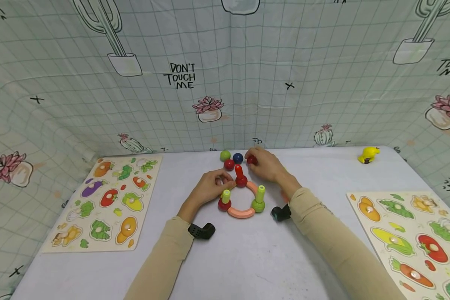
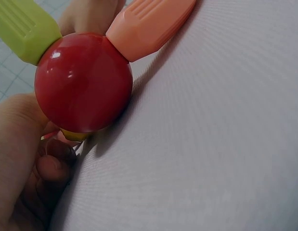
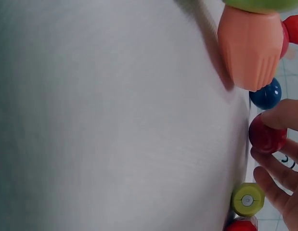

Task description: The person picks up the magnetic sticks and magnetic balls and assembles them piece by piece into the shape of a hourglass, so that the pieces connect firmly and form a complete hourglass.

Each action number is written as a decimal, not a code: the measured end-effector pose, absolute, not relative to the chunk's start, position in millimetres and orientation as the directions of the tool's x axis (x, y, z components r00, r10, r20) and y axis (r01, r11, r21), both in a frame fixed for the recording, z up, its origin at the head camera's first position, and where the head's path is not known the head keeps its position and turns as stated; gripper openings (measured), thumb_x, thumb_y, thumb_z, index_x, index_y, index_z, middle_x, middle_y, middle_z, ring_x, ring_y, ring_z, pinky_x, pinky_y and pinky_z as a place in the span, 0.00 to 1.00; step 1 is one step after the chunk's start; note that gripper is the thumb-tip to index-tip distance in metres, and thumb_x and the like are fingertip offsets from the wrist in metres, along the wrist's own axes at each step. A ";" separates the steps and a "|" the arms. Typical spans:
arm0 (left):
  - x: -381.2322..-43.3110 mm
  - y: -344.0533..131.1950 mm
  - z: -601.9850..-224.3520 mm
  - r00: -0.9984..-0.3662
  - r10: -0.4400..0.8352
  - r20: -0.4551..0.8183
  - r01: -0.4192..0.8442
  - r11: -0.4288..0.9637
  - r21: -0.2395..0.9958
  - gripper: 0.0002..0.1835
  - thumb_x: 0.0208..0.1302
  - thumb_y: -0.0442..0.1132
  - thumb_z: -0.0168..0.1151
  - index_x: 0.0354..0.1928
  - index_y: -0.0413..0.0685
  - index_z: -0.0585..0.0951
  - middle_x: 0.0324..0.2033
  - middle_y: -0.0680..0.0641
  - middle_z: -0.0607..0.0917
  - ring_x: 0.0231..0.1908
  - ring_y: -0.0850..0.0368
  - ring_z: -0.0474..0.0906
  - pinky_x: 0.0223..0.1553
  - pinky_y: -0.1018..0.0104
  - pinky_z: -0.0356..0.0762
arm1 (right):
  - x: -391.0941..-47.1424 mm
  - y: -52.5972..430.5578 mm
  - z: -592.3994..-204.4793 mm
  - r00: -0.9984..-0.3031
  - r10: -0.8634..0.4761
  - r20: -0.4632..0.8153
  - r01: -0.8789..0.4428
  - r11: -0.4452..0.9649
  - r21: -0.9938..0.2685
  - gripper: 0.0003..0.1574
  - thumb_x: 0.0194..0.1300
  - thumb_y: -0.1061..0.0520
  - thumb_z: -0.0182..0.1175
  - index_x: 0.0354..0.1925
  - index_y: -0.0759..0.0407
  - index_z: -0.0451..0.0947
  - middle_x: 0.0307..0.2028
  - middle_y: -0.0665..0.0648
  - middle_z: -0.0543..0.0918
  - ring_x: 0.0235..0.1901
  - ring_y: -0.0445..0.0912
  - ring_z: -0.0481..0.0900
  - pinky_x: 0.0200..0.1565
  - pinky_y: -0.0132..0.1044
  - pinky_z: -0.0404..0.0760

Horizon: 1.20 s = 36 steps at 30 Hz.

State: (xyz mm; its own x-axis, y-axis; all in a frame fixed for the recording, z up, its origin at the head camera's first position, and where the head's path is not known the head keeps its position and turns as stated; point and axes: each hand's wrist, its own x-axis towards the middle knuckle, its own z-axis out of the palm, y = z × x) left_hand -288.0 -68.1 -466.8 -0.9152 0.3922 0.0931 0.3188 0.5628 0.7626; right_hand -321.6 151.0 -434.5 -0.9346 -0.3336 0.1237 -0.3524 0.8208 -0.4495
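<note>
In the head view, my right hand [image 1: 266,166] pinches a red ball [image 1: 252,160] near the table's back edge; the right wrist view shows this red ball [image 3: 267,135] between thumb and fingers. My left hand [image 1: 211,186] has its fingers curled at the left side of a ring of toy balls and rods. The ring joins a front-left red ball [image 1: 224,204], a rear red ball [image 1: 241,181] and a green ball [image 1: 258,205] with curved salmon rods [image 1: 241,213]. Short rods stand up from the balls. A yellow piece [image 2: 73,135] shows by the left fingers, mostly hidden.
Loose green [image 1: 225,156], blue [image 1: 238,158] and red [image 1: 229,165] balls lie behind the ring. Vegetable puzzle boards lie left [image 1: 150,183] and right [image 1: 363,208]. A yellow toy [image 1: 369,154] sits at the back right. A yellow-green rod end [image 3: 248,199] shows near the right fingers.
</note>
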 end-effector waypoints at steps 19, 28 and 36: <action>-288.0 -69.6 -464.6 -0.915 0.398 0.074 0.307 0.561 0.769 0.08 0.59 0.49 0.65 0.35 0.54 0.82 0.25 0.53 0.78 0.20 0.61 0.66 0.23 0.71 0.61 | -297.2 158.8 -427.4 -0.927 -0.305 0.220 -0.371 0.641 -0.672 0.16 0.62 0.61 0.57 0.49 0.57 0.73 0.47 0.56 0.78 0.47 0.50 0.77 0.51 0.46 0.77; -287.1 -69.8 -464.5 -0.915 0.396 0.078 0.309 0.562 0.767 0.09 0.58 0.49 0.65 0.35 0.53 0.82 0.25 0.52 0.79 0.22 0.60 0.67 0.24 0.71 0.62 | -282.4 158.7 -426.6 -0.924 -0.294 0.246 -0.378 0.598 -0.706 0.17 0.62 0.62 0.57 0.50 0.58 0.72 0.49 0.57 0.78 0.46 0.50 0.76 0.50 0.47 0.78; -286.8 -68.4 -463.7 -0.919 0.389 0.070 0.299 0.569 0.766 0.09 0.59 0.49 0.65 0.35 0.53 0.82 0.26 0.52 0.79 0.22 0.60 0.67 0.24 0.71 0.61 | -269.2 159.9 -423.2 -0.924 -0.297 0.239 -0.375 0.586 -0.718 0.17 0.63 0.61 0.56 0.52 0.56 0.71 0.50 0.55 0.78 0.48 0.48 0.75 0.51 0.45 0.77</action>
State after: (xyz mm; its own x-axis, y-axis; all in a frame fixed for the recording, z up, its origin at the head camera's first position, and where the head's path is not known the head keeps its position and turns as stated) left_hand -286.8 -68.4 -463.7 -0.9187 0.3888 0.0700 0.2993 0.5693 0.7657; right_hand -269.2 159.9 -423.2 -0.9243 -0.2973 0.2393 -0.3746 0.5863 -0.7183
